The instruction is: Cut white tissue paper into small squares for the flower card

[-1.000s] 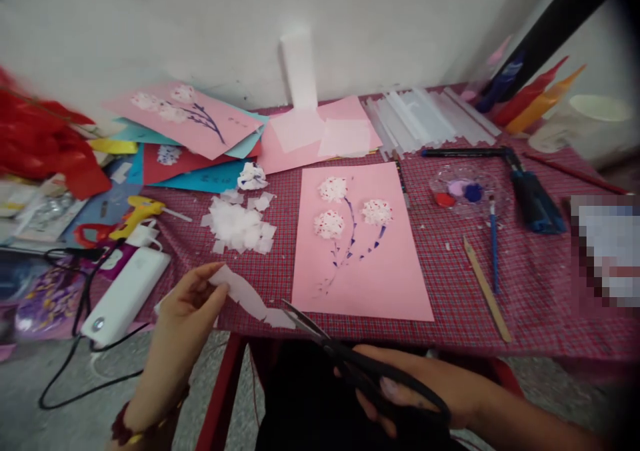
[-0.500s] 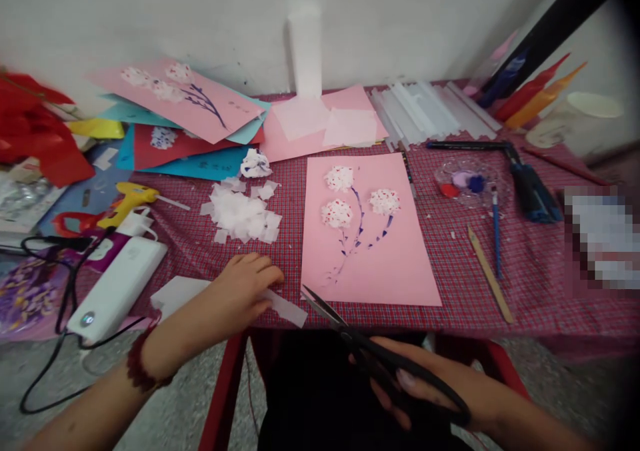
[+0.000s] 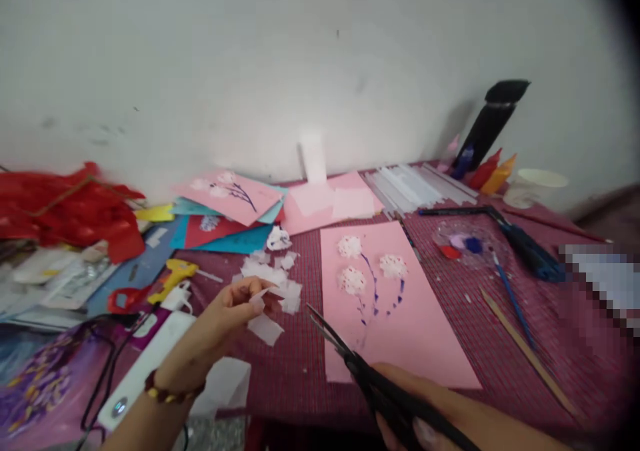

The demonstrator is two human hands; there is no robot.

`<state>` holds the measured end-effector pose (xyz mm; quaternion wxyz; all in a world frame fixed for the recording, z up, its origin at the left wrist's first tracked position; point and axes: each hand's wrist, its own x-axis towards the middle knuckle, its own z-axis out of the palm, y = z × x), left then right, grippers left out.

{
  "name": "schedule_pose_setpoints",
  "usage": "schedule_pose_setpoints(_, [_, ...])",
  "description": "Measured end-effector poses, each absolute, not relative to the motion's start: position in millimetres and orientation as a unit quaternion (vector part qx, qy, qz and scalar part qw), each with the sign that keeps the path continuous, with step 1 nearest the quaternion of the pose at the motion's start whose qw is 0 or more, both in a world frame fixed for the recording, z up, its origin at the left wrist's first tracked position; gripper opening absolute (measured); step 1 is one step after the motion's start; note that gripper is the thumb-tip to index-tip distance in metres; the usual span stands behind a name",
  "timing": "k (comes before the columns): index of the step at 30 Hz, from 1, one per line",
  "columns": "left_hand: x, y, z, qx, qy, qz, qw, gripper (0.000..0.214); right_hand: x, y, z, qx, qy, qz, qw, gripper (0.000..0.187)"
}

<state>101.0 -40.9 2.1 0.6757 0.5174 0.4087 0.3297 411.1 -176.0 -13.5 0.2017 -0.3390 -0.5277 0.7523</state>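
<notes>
My left hand (image 3: pixel 227 318) is raised above the table and pinches a small piece of white tissue paper (image 3: pixel 265 324). Black scissors (image 3: pixel 370 378) are gripped in my right hand (image 3: pixel 425 411) at the bottom edge, blades slightly apart and pointing up-left toward the tissue. Just beyond the blades lies a pink sheet (image 3: pixel 400 311) with three white tissue flowers and blue painted stems. A heap of cut white tissue squares (image 3: pixel 275 278) sits on the red checked tablecloth (image 3: pixel 300 371) behind my left hand.
Coloured paper sheets (image 3: pixel 225 218) are stacked at the back left beside red crumpled material (image 3: pixel 70 211). A yellow glue gun (image 3: pixel 173 279) and white power bank (image 3: pixel 150 364) lie left. A paint palette (image 3: pixel 463 246), brushes, a wooden stick (image 3: pixel 530 354) and white strips (image 3: pixel 415 186) lie right.
My left hand lifted off the table edge, now holding a tissue piece up near the scissors. The camera tilted upward, showing more wall. The scissors stayed low in my right hand.
</notes>
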Motion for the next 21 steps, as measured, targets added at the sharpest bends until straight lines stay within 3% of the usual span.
schedule_pose_setpoints(5, [106.7,-34.4,3.3,0.436,0.398,0.424,0.686,0.019,385.7,-135.5,-0.9,-0.343,-0.557,0.721,0.227,0.075])
schedule_pose_setpoints(10, [110.0,-33.5,-2.7,0.392,0.384,0.423,0.721,0.017,362.5,-110.4,-16.2,-0.312,-0.52,0.754,0.254,0.07])
schedule_pose_setpoints(16, [104.4,-27.4,-12.3,0.377,0.442,0.468,0.665,0.019,347.9,-99.3,-42.9,-0.263,-0.434,0.807,0.302,0.055])
schedule_pose_setpoints(21, [100.6,-23.3,-19.0,0.378,0.429,0.477,0.668,0.019,347.4,-95.5,-45.6,-0.267,-0.445,0.803,0.294,0.053])
